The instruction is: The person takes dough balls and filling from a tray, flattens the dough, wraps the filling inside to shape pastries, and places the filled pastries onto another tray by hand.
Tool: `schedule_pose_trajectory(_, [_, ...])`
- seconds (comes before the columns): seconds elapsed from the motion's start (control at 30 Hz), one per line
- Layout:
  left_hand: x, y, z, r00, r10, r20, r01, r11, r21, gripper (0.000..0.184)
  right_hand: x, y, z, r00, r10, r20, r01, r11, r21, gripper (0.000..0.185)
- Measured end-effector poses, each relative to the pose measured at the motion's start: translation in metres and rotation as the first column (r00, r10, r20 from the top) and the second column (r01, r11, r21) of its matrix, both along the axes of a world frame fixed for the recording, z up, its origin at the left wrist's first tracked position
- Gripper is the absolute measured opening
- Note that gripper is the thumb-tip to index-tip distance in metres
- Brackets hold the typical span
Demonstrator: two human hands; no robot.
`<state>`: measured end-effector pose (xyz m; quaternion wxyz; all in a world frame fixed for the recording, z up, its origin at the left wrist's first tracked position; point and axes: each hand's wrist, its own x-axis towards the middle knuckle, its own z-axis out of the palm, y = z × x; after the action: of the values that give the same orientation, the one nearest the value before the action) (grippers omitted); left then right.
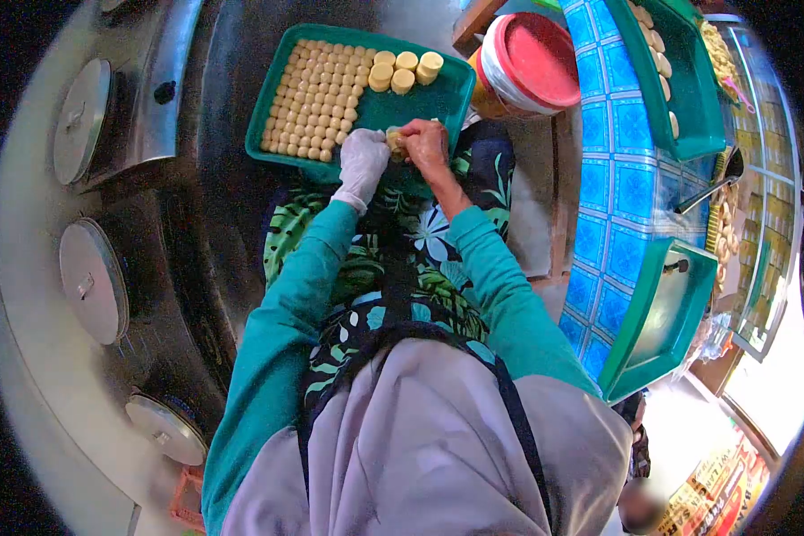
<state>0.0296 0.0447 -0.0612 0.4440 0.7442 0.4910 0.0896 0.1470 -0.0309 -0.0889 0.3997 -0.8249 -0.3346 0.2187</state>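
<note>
A small piece of pale yellow dough (393,140) is pinched between my two hands, above the near edge of a green tray (393,109). My left hand (363,166) wears a white glove, and its fingers are closed at the left side of the dough. From the right, my bare right hand (423,146) grips the dough with bent fingers, partly covering it. Rows of small round dough balls (313,100) fill the left part of the tray. Short stacks of flat round dough discs (406,62) stand at its far right.
A bucket with a red lid (536,58) stands beyond the tray. At right, a blue tiled surface (609,179) bears another green tray (701,146) with dough pieces, a black-handled tool (710,190) and a green-rimmed tray (661,326). Several metal lids (94,281) line the left. Someone (641,505) is at lower right.
</note>
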Motion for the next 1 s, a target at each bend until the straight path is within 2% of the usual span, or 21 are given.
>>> schedule_pose_trajectory(0.13, [-0.001,-0.005,-0.006,0.993,0.056,0.102,-0.055,0.998,-0.008,0.02,0.002,-0.002,0.016,0.993,-0.04,-0.108,0.036,0.998,-0.044,0.011])
schedule_pose_trajectory(0.17, [0.0,-0.003,-0.007,0.993,0.058,0.103,-0.057,0.998,-0.006,0.02,0.003,-0.001,0.024,0.959,-0.078,-0.273,0.071,0.997,-0.036,0.011])
schedule_pose_trajectory(0.2, [0.0,0.001,-0.005,0.954,0.138,0.266,-0.072,0.967,-0.246,0.019,0.004,-0.003,0.026,0.895,-0.111,-0.432,0.107,0.994,-0.034,0.012])
schedule_pose_trajectory(0.23, [0.001,0.003,-0.004,0.883,0.25,0.397,-0.038,0.882,-0.471,0.018,0.006,-0.004,0.029,0.896,-0.108,-0.43,0.105,0.994,-0.031,0.012])
schedule_pose_trajectory(0.27, [0.0,0.002,-0.002,0.881,0.249,0.403,-0.036,0.884,-0.467,0.018,0.01,-0.005,0.032,0.87,-0.068,-0.488,0.088,0.996,0.017,0.012])
schedule_pose_trajectory(0.33, [0.0,-0.001,0.023,0.741,0.489,0.46,0.061,0.634,-0.771,0.016,0.017,-0.007,0.039,0.847,-0.018,-0.531,0.069,0.995,0.076,0.013])
schedule_pose_trajectory(0.37, [0.002,0.0,-0.001,0.743,0.465,0.482,0.116,0.62,-0.776,0.017,0.017,-0.01,0.043,0.814,0.014,-0.581,0.065,0.991,0.114,0.013])
schedule_pose_trajectory(0.4, [0.004,0.003,0.005,0.734,0.461,0.499,0.123,0.632,-0.765,0.017,0.017,-0.01,0.048,0.779,0.052,-0.625,0.06,0.986,0.156,0.013])
schedule_pose_trajectory(0.53, [0.0,0.005,0.023,0.752,0.479,0.453,0.11,0.587,-0.802,0.021,0.011,-0.01,0.072,0.85,0.083,-0.521,-0.03,0.994,0.109,0.016])
schedule_pose_trajectory(0.57, [-0.001,0.006,0.02,0.725,0.496,0.477,0.155,0.558,-0.815,0.022,0.01,-0.014,0.077,0.822,0.108,-0.559,0.003,0.981,0.195,0.018])
schedule_pose_trajectory(0.6, [-0.006,0.003,0.015,0.7,0.517,0.492,0.195,0.524,-0.829,0.023,0.005,-0.017,0.082,0.819,0.105,-0.564,0.003,0.982,0.188,0.018])
schedule_pose_trajectory(0.67, [-0.009,0.001,0.041,0.703,0.553,0.447,0.139,0.51,-0.849,0.023,-0.003,-0.02,0.088,0.798,-0.178,-0.576,0.335,0.925,0.179,0.019])
schedule_pose_trajectory(0.7, [-0.012,0.001,0.044,0.696,0.554,0.457,0.164,0.497,-0.852,0.025,-0.003,-0.023,0.082,0.735,-0.221,-0.641,0.371,0.922,0.107,0.019])
schedule_pose_trajectory(0.73, [-0.013,0.0,0.045,0.688,0.555,0.468,0.19,0.484,-0.854,0.026,-0.004,-0.024,0.076,0.732,-0.227,-0.643,0.373,0.922,0.1,0.019])
schedule_pose_trajectory(0.8, [-0.015,0.0,0.045,0.713,0.52,0.471,0.206,0.486,-0.849,0.029,-0.006,-0.028,0.067,0.349,-0.036,-0.936,0.353,0.931,0.095,0.021])
schedule_pose_trajectory(0.83, [-0.014,0.0,0.049,0.719,0.489,0.494,0.233,0.5,-0.834,0.029,-0.007,-0.031,0.065,0.325,0.03,-0.945,0.342,0.928,0.148,0.022])
schedule_pose_trajectory(0.9, [-0.016,-0.001,0.054,0.72,0.462,0.518,0.257,0.515,-0.818,0.029,-0.009,-0.031,0.063,0.304,0.009,-0.953,0.396,0.908,0.135,0.019])
schedule_pose_trajectory(0.97, [-0.018,-0.004,0.056,0.746,0.448,0.492,0.096,0.66,-0.745,0.028,-0.013,-0.028,0.062,0.279,-0.007,-0.96,0.446,0.886,0.123,0.016])
schedule_pose_trajectory(1.0, [-0.017,-0.006,0.055,0.744,0.451,0.494,0.093,0.662,-0.744,0.028,-0.015,-0.027,0.062,0.458,-0.062,-0.887,0.399,0.906,0.143,0.016])
